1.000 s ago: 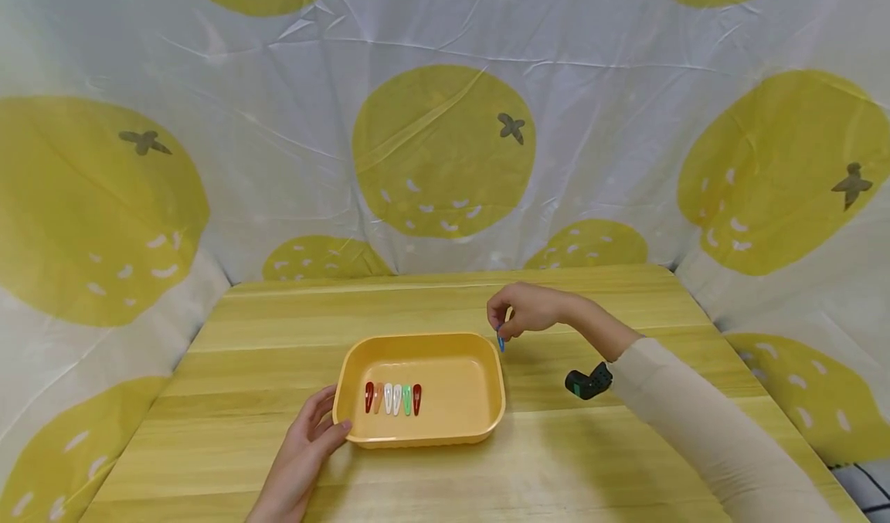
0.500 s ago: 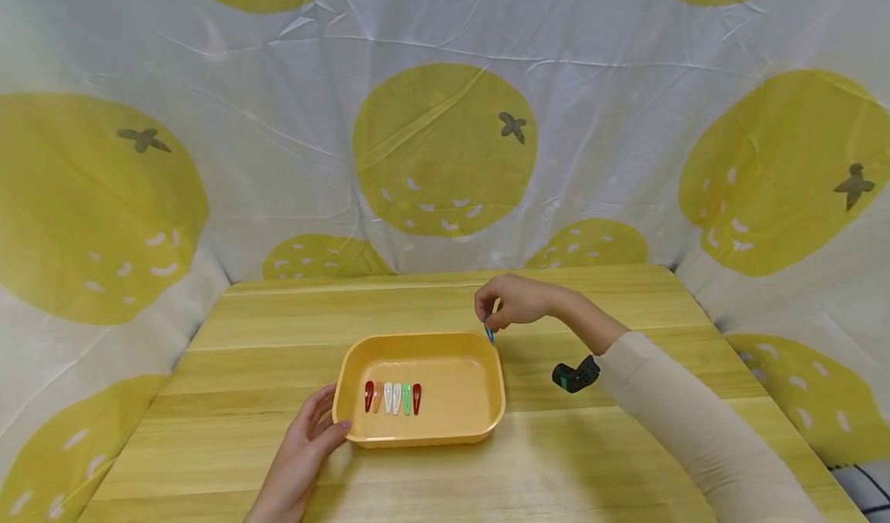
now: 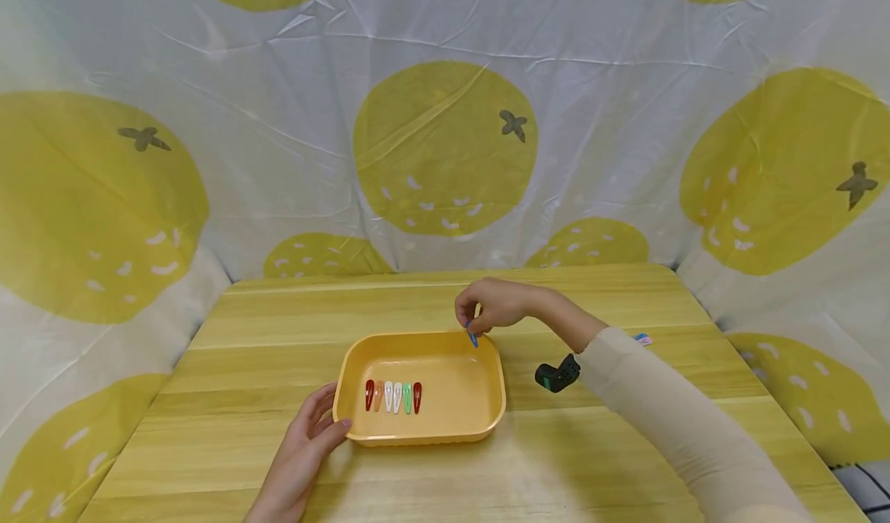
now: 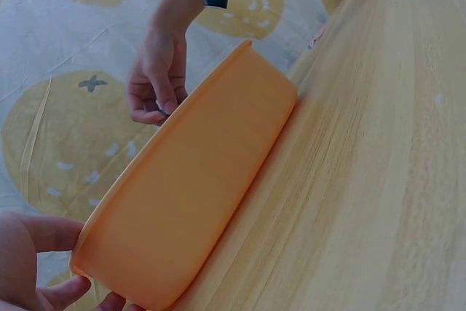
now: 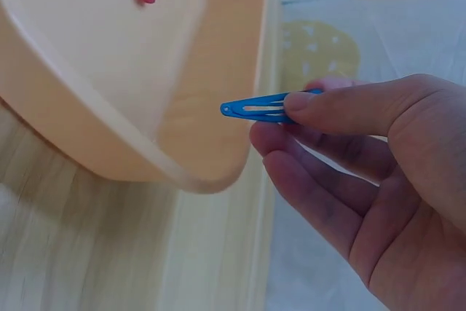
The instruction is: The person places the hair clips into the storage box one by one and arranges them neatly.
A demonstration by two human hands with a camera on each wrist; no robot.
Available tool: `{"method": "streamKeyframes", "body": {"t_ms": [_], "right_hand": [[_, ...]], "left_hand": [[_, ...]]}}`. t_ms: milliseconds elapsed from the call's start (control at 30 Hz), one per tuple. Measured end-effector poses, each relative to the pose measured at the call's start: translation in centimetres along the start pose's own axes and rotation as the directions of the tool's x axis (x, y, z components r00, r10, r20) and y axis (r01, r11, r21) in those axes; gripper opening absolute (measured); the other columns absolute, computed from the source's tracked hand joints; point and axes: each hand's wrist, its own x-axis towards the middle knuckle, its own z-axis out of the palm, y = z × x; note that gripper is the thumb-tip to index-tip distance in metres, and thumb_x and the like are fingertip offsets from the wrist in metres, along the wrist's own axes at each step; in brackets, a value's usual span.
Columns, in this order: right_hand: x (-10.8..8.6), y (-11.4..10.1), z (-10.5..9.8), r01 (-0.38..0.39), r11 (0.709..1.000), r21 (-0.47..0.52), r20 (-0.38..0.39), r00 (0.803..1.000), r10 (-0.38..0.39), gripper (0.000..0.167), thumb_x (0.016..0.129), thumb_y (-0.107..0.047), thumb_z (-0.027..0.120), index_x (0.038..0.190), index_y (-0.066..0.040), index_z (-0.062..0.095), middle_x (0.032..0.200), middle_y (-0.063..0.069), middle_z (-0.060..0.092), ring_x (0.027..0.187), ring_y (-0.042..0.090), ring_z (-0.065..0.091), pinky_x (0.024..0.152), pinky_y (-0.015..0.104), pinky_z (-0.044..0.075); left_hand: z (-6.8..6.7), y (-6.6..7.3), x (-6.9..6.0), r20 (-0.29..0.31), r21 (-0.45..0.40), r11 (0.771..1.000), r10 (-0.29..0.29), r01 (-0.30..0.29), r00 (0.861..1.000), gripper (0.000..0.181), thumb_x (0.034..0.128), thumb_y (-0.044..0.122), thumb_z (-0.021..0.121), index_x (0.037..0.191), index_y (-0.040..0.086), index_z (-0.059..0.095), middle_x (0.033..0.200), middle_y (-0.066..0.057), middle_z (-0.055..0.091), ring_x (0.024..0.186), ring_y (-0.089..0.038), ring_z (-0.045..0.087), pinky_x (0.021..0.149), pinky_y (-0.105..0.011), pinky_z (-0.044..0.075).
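A blue snap hair clip [image 5: 255,108] is pinched between the thumb and fingers of my right hand [image 3: 495,305], above the far right corner of an orange-yellow plastic tray [image 3: 417,438]. My left hand [image 3: 306,446] grips the tray's near left corner, with the thumb over the rim and the fingers along the outside wall. Inside the tray, several hair clips lie in a row toward the left: a dark red clip [image 3: 370,395] at the left end, then orange and white ones, a green clip [image 3: 407,398] and a dark red clip [image 3: 417,398] at the right end.
The tray stands on a wood-grain table [image 3: 243,399]. A small blue and pink item [image 3: 643,339] lies behind the right sleeve, partly hidden. A black device [image 3: 558,374] is strapped at the right wrist. A fruit-patterned curtain [image 3: 292,121] surrounds the table.
My right hand has moved left with the blue hair clip, from beside the tray to over its far right corner. A blue and pink item now shows behind the sleeve. The left hand stays put.
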Motion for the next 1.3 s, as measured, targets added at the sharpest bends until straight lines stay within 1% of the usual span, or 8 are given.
{"method": "streamKeyframes", "body": {"t_ms": [100,167,367,500,767,867,1100,1300], "right_hand": [[0.6,-0.3,0.1,0.004,1.000,-0.010,0.007,1.000,-0.004,0.012,0.098,0.002,0.066,0.089,-0.007,0.064,0.085,0.005,0.069,0.076,0.030,0.068,0.065,0.030,0.053],[1.0,-0.5,0.2,0.004,1.000,-0.016,0.012,1.000,-0.004,0.012,0.097,0.001,0.067,0.089,-0.007,0.065,0.085,0.004,0.070,0.076,0.031,0.068,0.064,0.029,0.053],[2.6,-0.8,1.0,0.007,1.000,-0.008,0.036,0.999,-0.007,0.011,0.096,0.001,0.070,0.090,-0.008,0.066,0.084,0.001,0.069,0.074,0.021,0.067,0.065,0.026,0.054],[3.3,-1.0,1.5,0.006,1.000,-0.018,0.048,0.999,-0.005,0.012,0.095,0.000,0.070,0.089,-0.009,0.066,0.082,-0.001,0.068,0.071,0.013,0.063,0.065,0.026,0.053],[4.4,-1.5,2.4,0.026,0.999,-0.025,0.046,0.999,-0.025,0.014,0.094,-0.001,0.070,0.086,-0.011,0.065,0.077,-0.003,0.069,0.068,0.012,0.061,0.063,0.025,0.051],[4.9,-1.5,2.7,0.026,1.000,-0.013,0.046,0.999,-0.025,0.014,0.094,0.000,0.071,0.086,-0.011,0.065,0.077,-0.002,0.070,0.067,0.011,0.062,0.062,0.025,0.052],[6.1,-1.5,3.8,0.037,0.997,0.062,0.053,0.998,-0.041,0.015,0.092,0.002,0.071,0.086,-0.010,0.065,0.076,-0.001,0.068,0.067,0.012,0.061,0.063,0.024,0.051],[7.2,-1.3,5.0,0.076,0.995,0.065,0.084,0.993,-0.082,0.013,0.093,0.000,0.072,0.088,-0.010,0.065,0.079,-0.004,0.066,0.073,0.010,0.061,0.067,0.023,0.052]], "left_hand": [[0.0,0.1,0.0,0.001,0.001,1.000,-0.001,0.001,1.000,0.064,0.0994,0.005,0.065,0.155,0.007,0.035,0.157,-0.020,0.037,0.139,-0.038,0.038,0.093,-0.023,0.049],[0.0,0.1,0.0,-0.001,0.003,1.000,-0.003,0.003,1.000,0.064,0.0993,0.006,0.065,0.156,0.007,0.035,0.157,-0.020,0.037,0.139,-0.038,0.039,0.093,-0.023,0.049],[-0.1,0.1,0.1,-0.005,0.002,1.000,-0.007,0.007,1.000,0.064,0.0989,0.005,0.065,0.155,0.007,0.035,0.157,-0.019,0.038,0.139,-0.038,0.038,0.093,-0.023,0.049],[0.0,0.0,0.1,-0.004,0.004,1.000,-0.010,0.010,1.000,0.065,0.0988,0.005,0.066,0.156,0.007,0.035,0.157,-0.020,0.037,0.140,-0.039,0.037,0.092,-0.022,0.049],[0.0,0.0,-0.1,-0.006,0.003,1.000,-0.006,0.006,1.000,0.064,0.0987,0.004,0.065,0.156,0.006,0.035,0.157,-0.021,0.037,0.140,-0.039,0.038,0.092,-0.023,0.049],[0.0,0.0,-0.1,-0.008,0.002,1.000,-0.004,0.004,1.000,0.065,0.0985,0.004,0.065,0.155,0.006,0.035,0.157,-0.020,0.037,0.139,-0.039,0.038,0.092,-0.023,0.049],[0.1,0.1,0.0,-0.006,0.000,1.000,-0.003,0.003,1.000,0.064,0.0986,0.004,0.065,0.155,0.006,0.035,0.156,-0.020,0.038,0.139,-0.038,0.038,0.092,-0.023,0.049],[0.0,0.1,0.0,-0.003,0.002,1.000,-0.008,0.008,1.000,0.064,0.0987,0.005,0.065,0.155,0.006,0.035,0.157,-0.019,0.037,0.140,-0.038,0.038,0.092,-0.023,0.049]]}}
